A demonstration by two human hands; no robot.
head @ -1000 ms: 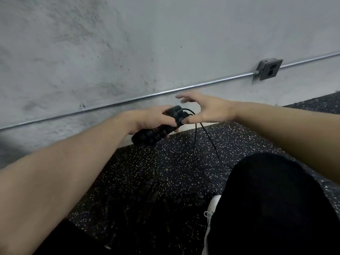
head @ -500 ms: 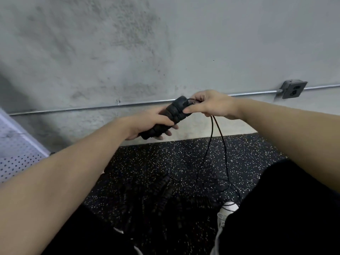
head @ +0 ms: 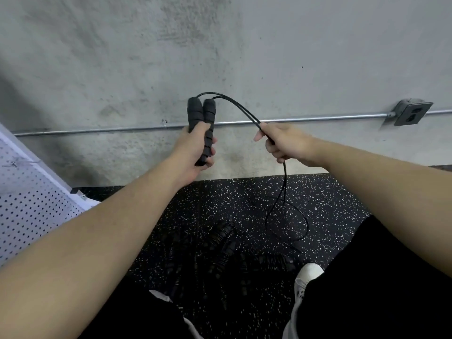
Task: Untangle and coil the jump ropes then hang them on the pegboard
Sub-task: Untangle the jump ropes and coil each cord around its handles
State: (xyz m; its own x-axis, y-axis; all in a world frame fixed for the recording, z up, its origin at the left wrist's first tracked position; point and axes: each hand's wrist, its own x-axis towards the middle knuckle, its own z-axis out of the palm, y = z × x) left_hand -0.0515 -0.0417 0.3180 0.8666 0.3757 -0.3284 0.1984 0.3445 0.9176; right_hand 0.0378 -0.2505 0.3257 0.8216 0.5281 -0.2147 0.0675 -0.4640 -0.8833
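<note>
Left hand [head: 195, 148]: fingers curled round two black foam handles [head: 201, 123], held together side by side and upright, tops well above the fist, in front of the wall.
Right hand [head: 281, 143]: closed on the cord [head: 244, 110], pinching both strands where they come down from the handle tops.
Cord: two thin black strands arc from the handle tops across to the right hand, then drop below it to the floor [head: 330, 192], where they lie in a loose loop [head: 288, 223] near the floor's far edge by the wall.
Other ropes [head: 225, 243]: a dark heap of beaded rope lies on the floor between the person's feet, just beside the white shoe [head: 307, 277]; how it is tangled cannot be told.
Floor: black rubber, flecked white, meeting the wall at a straight far edge.
Wall [head: 244, 45]: bare grey concrete, with a metal conduit [head: 318, 117] running level across it to an outlet box [head: 411, 113] at the right.
Pegboard [head: 27, 204]: white, perforated, leaning at the left edge, its base at the floor's far left corner; one small hook [head: 13, 164] shows on it.
Open room: bare floor lies between the loop and the right edge.
</note>
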